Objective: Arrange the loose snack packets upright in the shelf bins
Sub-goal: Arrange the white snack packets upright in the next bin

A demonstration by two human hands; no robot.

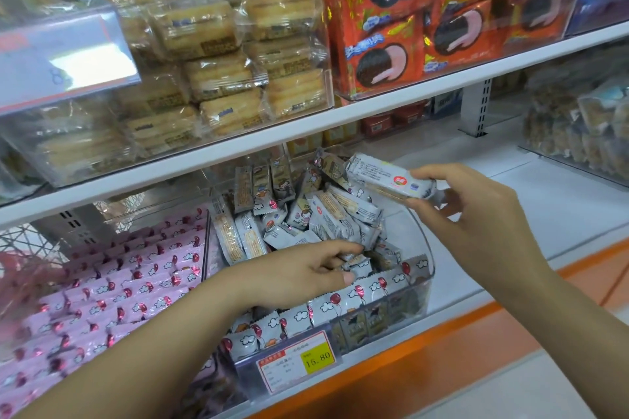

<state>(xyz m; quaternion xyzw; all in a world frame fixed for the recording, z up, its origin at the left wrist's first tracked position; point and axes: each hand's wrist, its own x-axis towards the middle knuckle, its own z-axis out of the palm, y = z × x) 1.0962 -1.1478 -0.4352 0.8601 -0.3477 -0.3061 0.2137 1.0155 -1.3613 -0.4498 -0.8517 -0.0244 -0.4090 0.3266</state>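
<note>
A grey-white packet [384, 177] is being pinched at its right end between the thumb and fingers of the right hand [476, 214], and is being held lying flat above the clear bin [429, 248]. The left hand [299, 272] is being reached down into the loose heap [326, 218] inside that bin, with its fingertips touching the packets. Whether one is actually being gripped cannot be told, since the contact is being covered by the fingers.

The held packet is being judged light and fairly stiff. It is a flat rectangular block sealed in thin glossy film, probably with brittle biscuit inside, so hard squeezing across the broad faces is being advised against. The long edges are being taken as the safest hold, since the crimped end seals look floppy and the film is likely slippery.

Along the bin's front, a row of upright packets [340, 306] is being displayed with balloon and cloud prints facing forward, above a red-and-yellow price tag [299, 360]. To the left, pink packets [119, 279] of similar shape are being kept in tidy ranks. The bin itself, hard transparent plastic with a rounded corner, is being carried on a white shelf [544, 201].
</note>
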